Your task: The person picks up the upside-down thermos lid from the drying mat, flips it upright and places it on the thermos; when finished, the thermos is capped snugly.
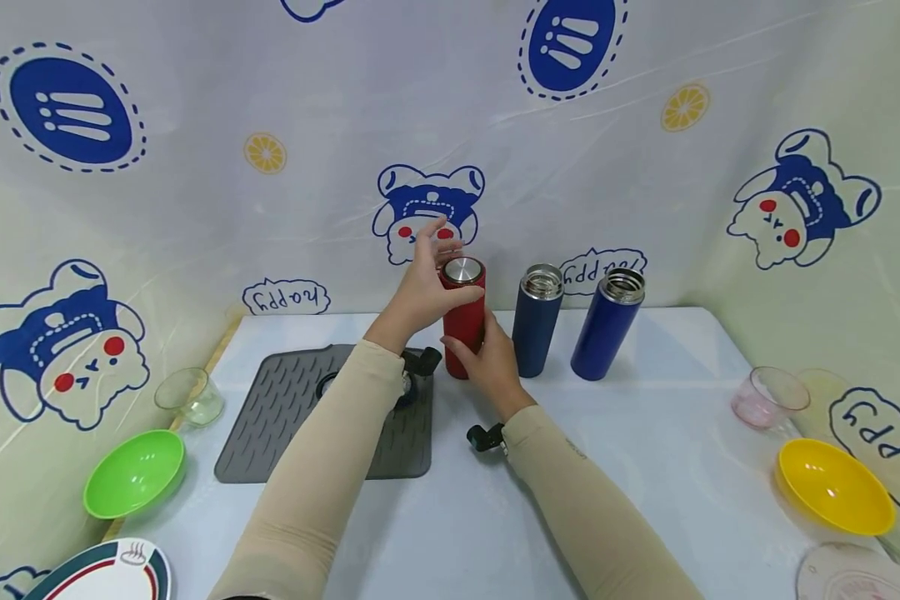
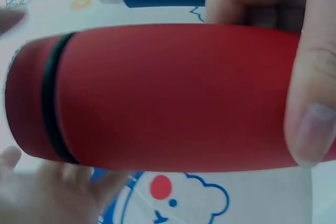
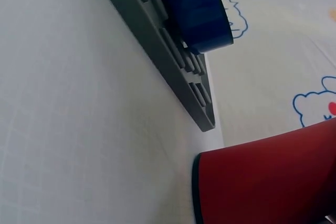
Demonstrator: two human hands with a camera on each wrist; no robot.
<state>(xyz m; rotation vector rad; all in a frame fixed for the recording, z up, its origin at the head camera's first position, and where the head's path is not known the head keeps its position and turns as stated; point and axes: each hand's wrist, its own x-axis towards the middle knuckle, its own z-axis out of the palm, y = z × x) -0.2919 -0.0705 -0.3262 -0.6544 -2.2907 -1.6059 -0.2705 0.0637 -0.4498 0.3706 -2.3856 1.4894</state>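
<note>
A red thermos bottle [image 1: 463,333] with a silver-topped lid stands upright beside a grey drying mat [image 1: 247,442]. My right hand [image 1: 492,367] grips its lower body, with the thumb across the front. At the lid, my left hand [image 1: 424,287] has its fingers spread and raised behind and the thumb in front. In the left wrist view the red bottle [image 2: 178,98] lies across the picture, with a dark ring below its lid; the left fingers [image 2: 58,192] look apart from it. Right of the bottle stand a dark blue lidless thermos [image 1: 536,329] and a brighter blue lidless one [image 1: 603,333].
A blue cap [image 3: 202,14] sits on the mat, mostly hidden by the left arm in the head view. At left are a clear glass [image 1: 191,398], a green bowl [image 1: 137,477] and a plate [image 1: 112,575]. A pink glass [image 1: 767,400] and yellow bowl [image 1: 836,487] stand at right.
</note>
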